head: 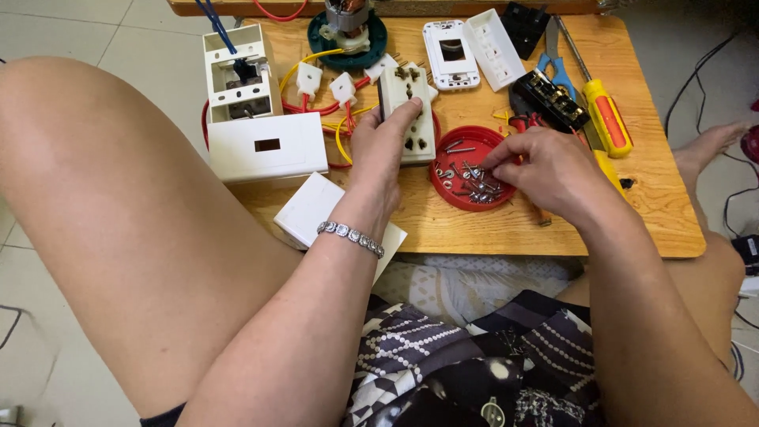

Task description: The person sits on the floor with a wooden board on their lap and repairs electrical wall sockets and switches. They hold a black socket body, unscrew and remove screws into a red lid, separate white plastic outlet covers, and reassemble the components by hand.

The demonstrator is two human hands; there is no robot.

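On the far left of the low wooden table (553,229) a white switch box (241,75) stands behind a flat white cover plate (265,150), with red and yellow wires (316,99) running from them toward the middle.

My left hand (379,154) is clenched around a white socket strip (411,115) — thumb along its near face, fingers wrapped behind. I hold it upright off the table, its long axis running away from me, the socket holes facing right.

Just to the right of the strip, touching its lower edge as I see it, sits a round red lid (452,188) holding a heap of small screws (474,183). My right hand (553,170) comes in from the right side, its fingertips (494,162) pinched down into the heap; whether a screw is already caught between them I cannot tell.

So the screws lie straight to the right of the strip — the right hand is on them, the left is near but occupied.

Further right lie a black part (549,99), blue-handled scissors (557,63) and a yellow and orange screwdriver (607,119), pointing away from me.
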